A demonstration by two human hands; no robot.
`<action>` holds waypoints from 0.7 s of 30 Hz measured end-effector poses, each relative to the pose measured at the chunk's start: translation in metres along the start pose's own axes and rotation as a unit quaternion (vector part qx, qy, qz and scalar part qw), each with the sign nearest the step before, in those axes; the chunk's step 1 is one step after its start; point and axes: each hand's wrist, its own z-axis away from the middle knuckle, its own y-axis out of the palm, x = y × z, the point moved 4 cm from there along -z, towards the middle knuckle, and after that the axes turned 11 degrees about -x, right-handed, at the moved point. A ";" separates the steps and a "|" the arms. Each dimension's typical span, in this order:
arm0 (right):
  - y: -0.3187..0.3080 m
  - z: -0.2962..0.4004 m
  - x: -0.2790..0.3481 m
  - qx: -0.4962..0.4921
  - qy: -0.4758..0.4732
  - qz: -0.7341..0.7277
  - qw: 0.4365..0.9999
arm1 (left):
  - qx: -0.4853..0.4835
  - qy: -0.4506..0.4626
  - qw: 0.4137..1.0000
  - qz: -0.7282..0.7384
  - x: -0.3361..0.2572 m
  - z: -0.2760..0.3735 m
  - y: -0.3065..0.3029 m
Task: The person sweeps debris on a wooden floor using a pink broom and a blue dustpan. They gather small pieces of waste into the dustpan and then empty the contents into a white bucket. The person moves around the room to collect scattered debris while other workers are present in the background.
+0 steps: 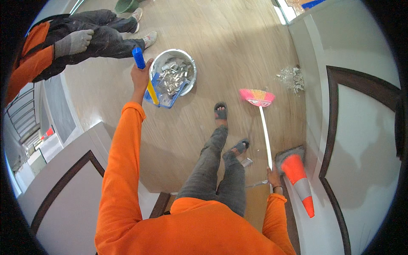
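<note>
My left hand (140, 76) grips the yellow handle (152, 92) of a blue dustpan, just below its blue end grip (138, 57). The dustpan (165, 101) overlaps the near-left rim of a round bucket (193, 60), and shiny debris (174, 76) lies in the bucket and partly over the pan. Down on the right, my right hand (273, 177) is closed around the white stick (265, 134) of a broom. The broom's pink and yellow bristles (257, 94) rest on the wood-look floor, pointing away from me.
A heap of shiny debris (295, 79) lies against the right wall. An orange traffic cone (296, 178) stands beside my right hand. Another person, with a gloved hand (74, 43), stands at the upper left near a green bucket (126, 5). A small clear piece (246, 162) lies by my foot.
</note>
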 end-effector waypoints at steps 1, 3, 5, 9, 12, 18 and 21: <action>-0.001 0.001 0.001 0.011 0.022 0.006 1.000 | 0.004 0.011 1.000 -0.023 -0.006 -0.001 0.008; -0.001 0.002 -0.003 0.002 0.004 -0.028 1.000 | 0.038 -0.010 0.995 -0.089 -0.010 -0.008 0.018; 0.001 0.003 -0.005 -0.013 -0.014 -0.040 0.999 | 0.038 0.006 0.995 -0.093 -0.017 -0.015 0.022; 0.012 0.004 -0.009 -0.028 -0.012 -0.048 0.998 | 0.032 0.042 0.998 -0.043 -0.056 -0.020 0.025; 0.022 0.004 -0.015 -0.025 0.011 -0.071 0.997 | 0.043 0.045 0.995 -0.083 -0.066 -0.022 0.029; -0.007 0.031 0.015 -0.077 0.009 -0.126 0.989 | 0.013 0.082 0.994 -0.073 -0.078 -0.006 0.003; -0.033 0.045 0.027 -0.144 -0.037 -0.150 0.977 | 0.030 0.025 0.999 -0.008 -0.020 -0.001 -0.029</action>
